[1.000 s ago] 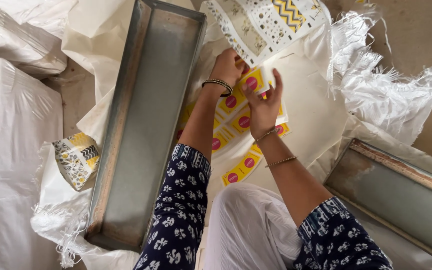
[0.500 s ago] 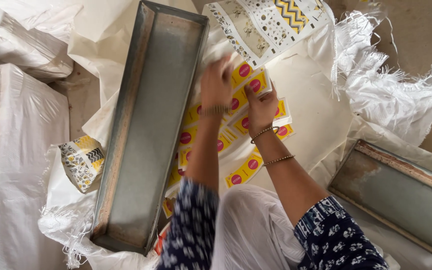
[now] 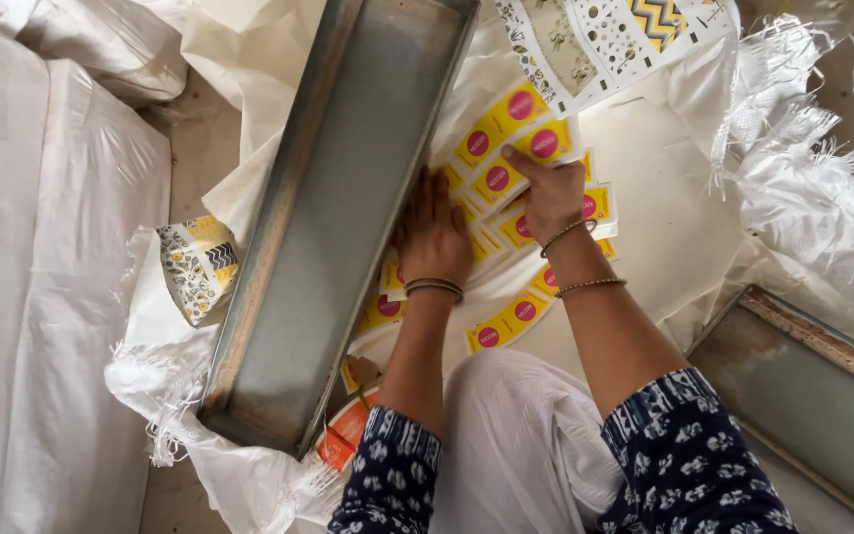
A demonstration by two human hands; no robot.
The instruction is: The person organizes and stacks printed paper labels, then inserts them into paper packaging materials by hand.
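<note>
White woven sacking (image 3: 61,297) covers most of the floor under me, with a frayed sack edge (image 3: 803,168) at upper right. Next in size, a long grey metal tray (image 3: 348,208) lies diagonally across the sacking, its near end close to my left knee; nothing sits inside it. A second metal tray (image 3: 822,396), rust along its rim, shows partly at lower right. Above my hands lies a printed sheet with zigzag and dotted patterns (image 3: 605,40). A folded paper piece in the same pattern (image 3: 200,267) rests on the sacking just left of the long tray. Yellow labels with pink round spots (image 3: 496,133) are fanned out on the cream cloth between the long tray and my right forearm, overlapping one another. My left hand (image 3: 432,237) lies flat, palm down, fingers spread over the labels right beside the tray wall; it presses on them rather than closing round any. My right hand (image 3: 551,193) rests on the labels too, fingers extended, thumb tip touching one pink-spotted label; nothing is gripped. One label (image 3: 506,321) lies apart, just under my right wrist. An orange scrap (image 3: 343,435) peeks from under the tray's near end.
</note>
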